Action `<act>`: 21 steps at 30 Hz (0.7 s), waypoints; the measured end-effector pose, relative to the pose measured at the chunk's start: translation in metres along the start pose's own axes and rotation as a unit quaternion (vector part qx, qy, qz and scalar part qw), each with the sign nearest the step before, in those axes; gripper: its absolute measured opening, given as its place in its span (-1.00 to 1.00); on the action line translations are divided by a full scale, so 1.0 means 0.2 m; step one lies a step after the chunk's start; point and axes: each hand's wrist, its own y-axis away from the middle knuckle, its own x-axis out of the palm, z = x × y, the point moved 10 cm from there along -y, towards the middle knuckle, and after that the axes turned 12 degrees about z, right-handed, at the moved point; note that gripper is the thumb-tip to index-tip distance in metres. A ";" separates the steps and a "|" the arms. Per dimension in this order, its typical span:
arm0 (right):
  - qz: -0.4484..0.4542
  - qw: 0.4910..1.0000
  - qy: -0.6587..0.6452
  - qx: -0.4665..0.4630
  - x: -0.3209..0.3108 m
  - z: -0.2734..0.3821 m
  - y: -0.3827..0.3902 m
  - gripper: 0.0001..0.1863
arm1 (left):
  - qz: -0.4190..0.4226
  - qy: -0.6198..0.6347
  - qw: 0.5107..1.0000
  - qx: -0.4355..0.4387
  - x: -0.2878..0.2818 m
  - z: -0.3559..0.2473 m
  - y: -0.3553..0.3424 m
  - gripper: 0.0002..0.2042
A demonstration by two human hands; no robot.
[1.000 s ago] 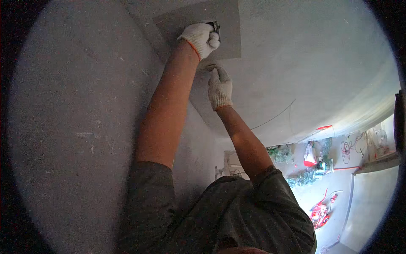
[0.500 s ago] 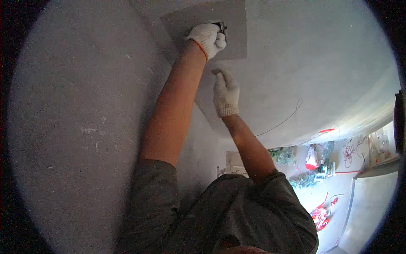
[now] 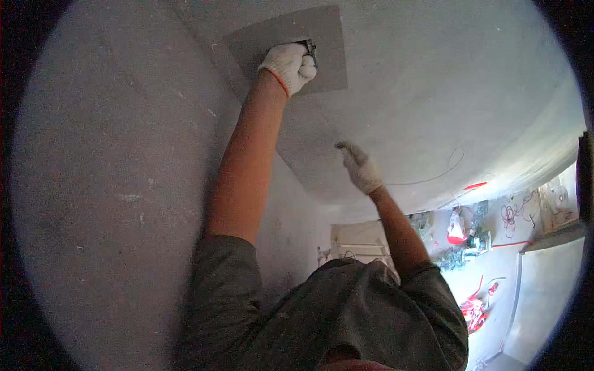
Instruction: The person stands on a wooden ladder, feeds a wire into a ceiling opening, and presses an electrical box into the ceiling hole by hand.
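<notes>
My left hand (image 3: pixel 288 67), in a white knit glove with an orange cuff edge, is raised to a pale grey surface. Its fingers are closed around the dark handle of a wide, flat, square-cornered grey trowel (image 3: pixel 331 49), whose broad plate spreads around the fist. Part of the handle is hidden by the glove. Lower and to the right, my right hand (image 3: pixel 359 166), gloved in white too, hangs apart from the surface and the trowel. Its fingers are stretched out and slightly bent, with nothing visible in them.
A rough grey wall (image 3: pixel 117 204) stands close on my left. A thin wire (image 3: pixel 455 164) loops past the right hand. Beyond, at lower right, lie a red-and-white bag-like thing (image 3: pixel 456 227), tangled cords (image 3: pixel 510 219) and red items (image 3: pixel 475 312). A fan (image 3: pixel 560 196) stands at far right.
My right hand has dropped down and right, away from the left hand. The left hand and trowel have shifted slightly left and down in view; the whole view has shifted a little too.
</notes>
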 end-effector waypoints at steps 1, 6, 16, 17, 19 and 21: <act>0.001 1.000 0.023 -0.015 0.07 0.00 0.02 -0.70 | -0.001 0.000 1.000 0.004 0.00 -0.03 0.01 -0.75; 0.035 0.997 -0.068 0.033 0.25 0.21 0.13 -0.71 | -0.111 -0.394 0.912 0.002 0.02 -0.12 0.14 -0.88; 0.059 0.970 -0.218 0.088 0.43 0.31 0.17 -0.71 | -0.133 -0.097 0.984 0.068 -0.06 0.40 0.48 -0.61; 0.070 0.972 -0.207 0.089 0.45 0.31 0.15 -0.72 | -0.176 -0.117 0.967 0.141 -0.13 0.33 0.52 -0.62; 0.052 0.995 -0.088 0.005 0.34 0.33 0.12 -0.71 | -0.225 -0.130 0.942 0.213 -0.23 0.26 0.58 -0.64; 0.026 0.989 0.090 -0.118 0.16 0.48 0.04 -0.68 | -0.299 -0.602 0.675 0.304 -0.05 0.05 0.72 -0.68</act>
